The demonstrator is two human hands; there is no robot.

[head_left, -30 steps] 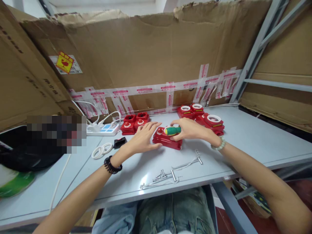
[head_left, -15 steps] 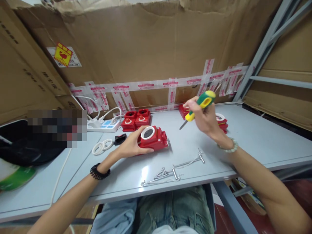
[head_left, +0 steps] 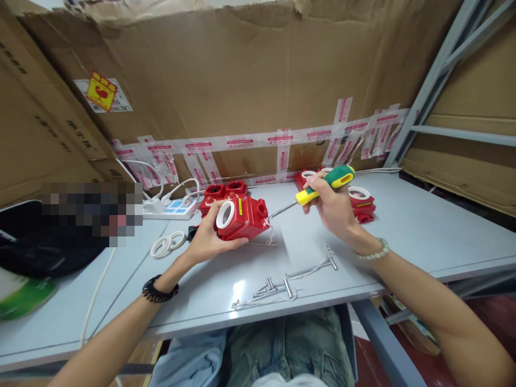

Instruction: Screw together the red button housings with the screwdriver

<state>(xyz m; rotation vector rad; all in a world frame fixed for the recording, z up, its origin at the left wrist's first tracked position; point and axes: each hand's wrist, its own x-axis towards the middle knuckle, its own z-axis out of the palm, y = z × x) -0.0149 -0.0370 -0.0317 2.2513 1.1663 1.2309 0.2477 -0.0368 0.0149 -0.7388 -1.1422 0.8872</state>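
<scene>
Cardboard walled off the back of my bench, with a white power strip in front of it on the left. Beside the strip sat 2 red units, and farther right were more red units. White rings lay left of my work, and metal pins lay with rods and string near the front edge.

I had the red box near the middle of the bench, gripped in my left hand with the thumb along its near side. My right hand was wrapped around the green and yellow screwdriver.

The box's long axis ran roughly left to right, its white-rimmed window at the left end, tilted up. The screwdriver's handle pointed up and right; its shaft sloped down and left to the box's right end, where white string hung.

My left fingers covered part of the box, and 1 black part was mostly hidden behind that hand. I couldn't tell whether the tip touched the box, or whether the box rested on the bench.
</scene>
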